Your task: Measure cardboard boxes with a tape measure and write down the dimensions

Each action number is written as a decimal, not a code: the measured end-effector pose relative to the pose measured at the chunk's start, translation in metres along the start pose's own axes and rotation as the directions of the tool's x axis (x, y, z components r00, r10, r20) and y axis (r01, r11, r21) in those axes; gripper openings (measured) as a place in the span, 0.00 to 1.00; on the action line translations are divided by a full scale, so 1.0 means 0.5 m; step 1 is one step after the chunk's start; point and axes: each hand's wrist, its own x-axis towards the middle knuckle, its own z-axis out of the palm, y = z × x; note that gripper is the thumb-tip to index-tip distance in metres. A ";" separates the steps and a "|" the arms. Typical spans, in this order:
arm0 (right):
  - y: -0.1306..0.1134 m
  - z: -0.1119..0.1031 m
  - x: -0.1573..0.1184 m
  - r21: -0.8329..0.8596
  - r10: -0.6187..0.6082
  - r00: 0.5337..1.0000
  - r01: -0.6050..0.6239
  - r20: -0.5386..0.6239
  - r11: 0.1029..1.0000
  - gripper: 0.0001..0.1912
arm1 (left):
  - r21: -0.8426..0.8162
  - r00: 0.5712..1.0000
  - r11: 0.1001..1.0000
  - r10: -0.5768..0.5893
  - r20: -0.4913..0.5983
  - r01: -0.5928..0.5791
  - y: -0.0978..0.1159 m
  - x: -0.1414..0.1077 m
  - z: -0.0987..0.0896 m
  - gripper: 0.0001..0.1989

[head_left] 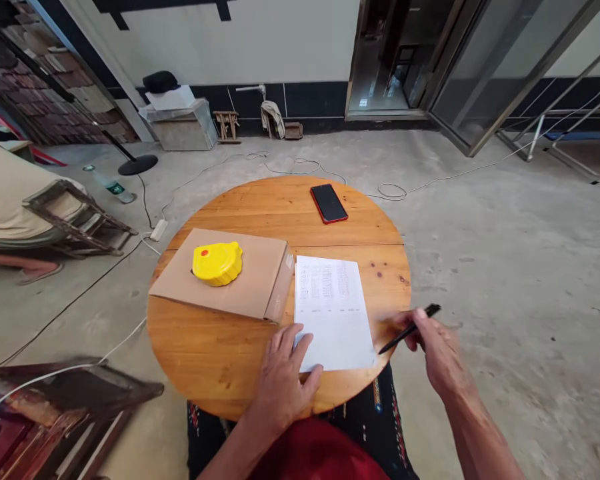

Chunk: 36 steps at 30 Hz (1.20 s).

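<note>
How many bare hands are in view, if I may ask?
2: the left bare hand rests on the white paper sheet, lower left; the right bare hand holds a slim black pen near the sheet's lower right corner.

The left hand (286, 377) lies palm down just inside the table's (220, 363) near edge, fingers extended and slightly parted, thumb out to the side, the left forearm (245, 437) bare. At the table's right near edge, the right hand (433, 343) is curled in a pinch, fingertips blurred, the bare right forearm (483, 433) slanting outside that edge.
</note>
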 end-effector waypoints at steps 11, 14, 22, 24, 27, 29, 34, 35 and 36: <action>-0.013 0.068 -0.020 0.477 -0.133 0.977 0.198 -0.168 0.856 0.08 | -0.019 0.995 0.995 0.097 -0.008 -0.097 0.093 0.047 -0.011 0.18; -0.014 0.093 0.001 0.506 -0.156 0.977 0.211 -0.148 0.836 0.08 | -0.014 0.981 0.988 0.152 0.118 -0.152 0.127 0.076 0.013 0.19; 0.021 0.124 0.036 0.340 -0.138 0.987 0.157 -0.080 0.927 0.12 | 0.017 0.971 0.992 0.120 0.205 -0.126 0.087 0.076 0.032 0.22; 0.024 0.133 0.027 0.251 -0.115 0.992 0.123 -0.047 0.960 0.13 | 0.008 0.973 0.992 0.122 0.197 -0.126 0.079 0.073 0.034 0.22; 0.023 0.144 0.011 0.182 -0.095 0.995 0.094 -0.003 0.979 0.15 | -0.005 0.979 0.994 0.108 0.171 -0.108 0.076 0.070 0.039 0.22; 0.023 0.143 0.006 0.220 -0.093 0.996 0.091 0.001 0.971 0.15 | -0.015 0.981 0.994 0.112 0.159 -0.111 0.077 0.068 0.041 0.21; 0.016 0.119 0.016 0.272 -0.174 0.983 0.181 -0.049 0.945 0.09 | -0.044 0.984 0.993 0.116 0.137 -0.111 0.081 0.072 0.035 0.18; 0.012 0.116 0.022 0.257 -0.192 0.980 0.196 -0.043 0.946 0.08 | -0.044 0.984 0.994 0.109 0.139 -0.104 0.083 0.075 0.033 0.18; 0.007 0.114 0.028 0.249 -0.205 0.978 0.206 -0.030 0.946 0.08 | -0.040 0.984 0.994 0.103 0.148 -0.098 0.086 0.078 0.030 0.17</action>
